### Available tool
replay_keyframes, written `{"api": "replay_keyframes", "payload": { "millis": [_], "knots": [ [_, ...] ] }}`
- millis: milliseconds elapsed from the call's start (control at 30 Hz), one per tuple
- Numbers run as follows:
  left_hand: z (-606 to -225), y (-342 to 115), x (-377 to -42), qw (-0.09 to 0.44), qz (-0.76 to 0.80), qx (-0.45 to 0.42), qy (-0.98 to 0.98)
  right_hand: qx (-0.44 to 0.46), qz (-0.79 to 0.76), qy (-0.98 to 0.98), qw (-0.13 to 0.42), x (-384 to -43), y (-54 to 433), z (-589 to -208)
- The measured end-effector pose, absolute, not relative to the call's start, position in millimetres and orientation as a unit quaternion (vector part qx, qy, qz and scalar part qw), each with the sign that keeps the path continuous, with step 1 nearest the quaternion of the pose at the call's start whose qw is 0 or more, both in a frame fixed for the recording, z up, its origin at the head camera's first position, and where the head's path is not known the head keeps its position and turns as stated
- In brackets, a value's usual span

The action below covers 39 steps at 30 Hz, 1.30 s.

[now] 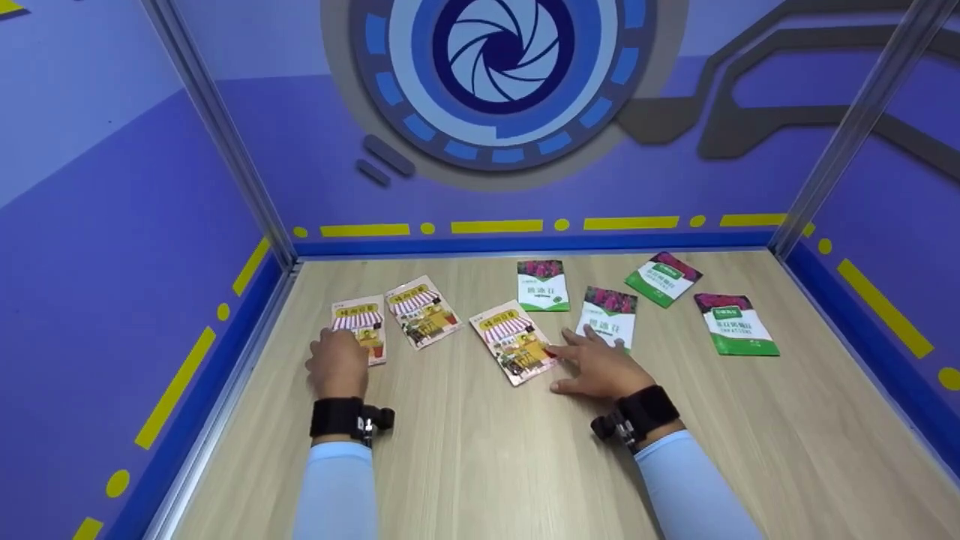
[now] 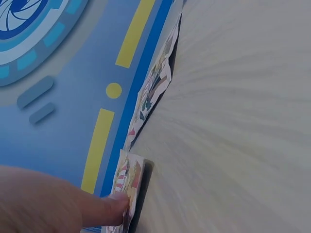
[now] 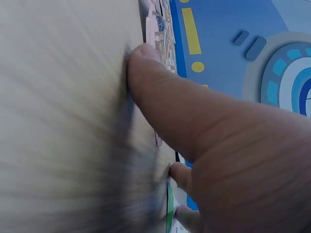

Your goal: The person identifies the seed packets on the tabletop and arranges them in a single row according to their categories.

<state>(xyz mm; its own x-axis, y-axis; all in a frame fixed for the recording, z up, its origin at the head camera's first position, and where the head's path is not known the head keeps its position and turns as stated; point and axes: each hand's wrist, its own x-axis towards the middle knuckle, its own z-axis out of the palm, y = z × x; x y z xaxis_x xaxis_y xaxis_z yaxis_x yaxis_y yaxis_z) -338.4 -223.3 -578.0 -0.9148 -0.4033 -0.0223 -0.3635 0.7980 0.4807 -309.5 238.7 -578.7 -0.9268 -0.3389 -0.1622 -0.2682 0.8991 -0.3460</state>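
My left hand (image 1: 339, 364) grips the lower left of the leftmost pink packet (image 1: 370, 309), which has a striped awning picture. In the left wrist view the thumb (image 2: 114, 206) presses on its face. Spread fingers of my right hand (image 1: 606, 367) reach the right edge of another pink packet (image 1: 511, 337); in the right wrist view the thumb (image 3: 158, 85) overlaps its near edge. The other right fingertips lie over the bottom of a white-and-green flower packet (image 1: 611, 306). A third pink packet (image 1: 422, 311) lies tilted between the other two.
Behind the right hand lies a white-and-green packet (image 1: 543, 285). Two more, a tilted flower packet (image 1: 664, 279) and a larger-looking flower packet (image 1: 736, 326), lie at the right. Blue-purple walls (image 1: 480, 202) with metal corner posts enclose the wooden table (image 1: 480, 465).
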Motion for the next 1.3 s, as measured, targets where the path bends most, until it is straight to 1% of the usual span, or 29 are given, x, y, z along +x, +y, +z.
{"api": "replay_keyframes", "payload": {
  "millis": [333, 667, 767, 900, 1000, 1133, 1200, 1300],
  "knots": [
    [-573.5, -224.4, -337.8, 0.033, -0.251, 0.229, -0.940, -0.178, -0.156, 0.966, 0.105, -306.6, 235.6, -576.5],
    [-577.1, -232.5, -333.6, 0.061, -0.277, 0.223, -0.933, -0.169, -0.151, 0.967, 0.115, -306.1, 237.0, -576.4],
    [-580.3, -235.9, -333.2, 0.075, -0.298, 0.209, -0.928, -0.156, -0.150, 0.969, 0.121, -306.9, 237.1, -577.2],
    [-579.5, -238.1, -336.9, 0.108, -0.331, 0.179, -0.920, -0.153, -0.151, 0.969, 0.120, -309.7, 236.6, -577.5],
    [-573.7, -237.7, -340.4, 0.108, -0.385, 0.166, -0.901, -0.153, -0.167, 0.967, 0.119, -311.4, 236.1, -575.9],
    [-561.9, -232.2, -343.2, 0.091, -0.466, 0.163, -0.865, -0.152, -0.209, 0.962, 0.087, -313.8, 234.8, -572.5],
    [-555.4, -226.3, -344.2, 0.097, -0.483, 0.158, -0.856, -0.146, -0.238, 0.958, 0.058, -315.0, 233.6, -571.0],
    [-543.5, -212.2, -344.7, 0.127, -0.487, 0.146, -0.852, -0.107, -0.288, 0.952, 0.010, -316.8, 232.8, -568.1]
  ]
}}
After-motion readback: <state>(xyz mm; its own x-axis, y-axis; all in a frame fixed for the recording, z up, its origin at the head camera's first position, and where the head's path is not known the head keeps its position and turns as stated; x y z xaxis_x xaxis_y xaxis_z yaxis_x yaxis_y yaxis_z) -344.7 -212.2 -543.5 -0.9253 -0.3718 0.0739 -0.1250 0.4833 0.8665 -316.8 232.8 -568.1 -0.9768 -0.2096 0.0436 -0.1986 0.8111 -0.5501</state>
